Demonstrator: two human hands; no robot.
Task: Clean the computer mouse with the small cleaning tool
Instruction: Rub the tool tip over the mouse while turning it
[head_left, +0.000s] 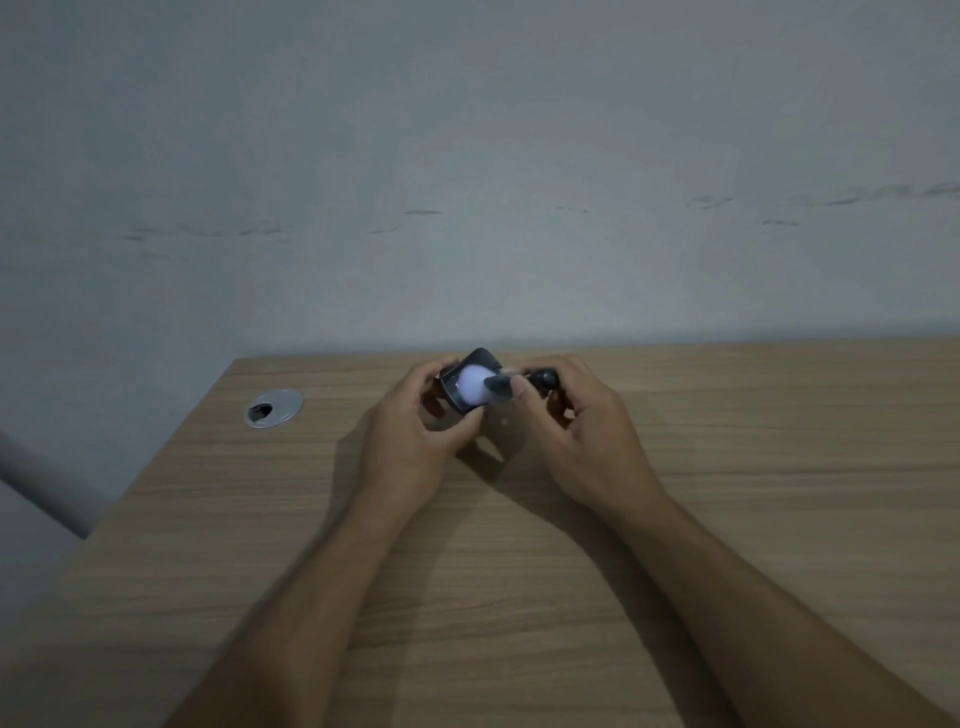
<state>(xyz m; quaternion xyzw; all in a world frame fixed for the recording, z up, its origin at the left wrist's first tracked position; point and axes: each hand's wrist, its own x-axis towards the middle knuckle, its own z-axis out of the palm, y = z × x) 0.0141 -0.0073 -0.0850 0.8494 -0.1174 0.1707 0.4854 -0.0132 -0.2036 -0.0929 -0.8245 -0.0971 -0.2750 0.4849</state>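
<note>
Our left hand (415, 431) grips the dark mouse (467, 384) above the tabletop (727, 493), right hand (576, 421) pinching the white-tipped cleaning tool (475, 391) against it; grommet (273, 408) near the far-left corner.

The scene is dimly lit and soft; shadows are cast below the hands (498, 415), and edges are bowed by wide-angle distortion.
</note>
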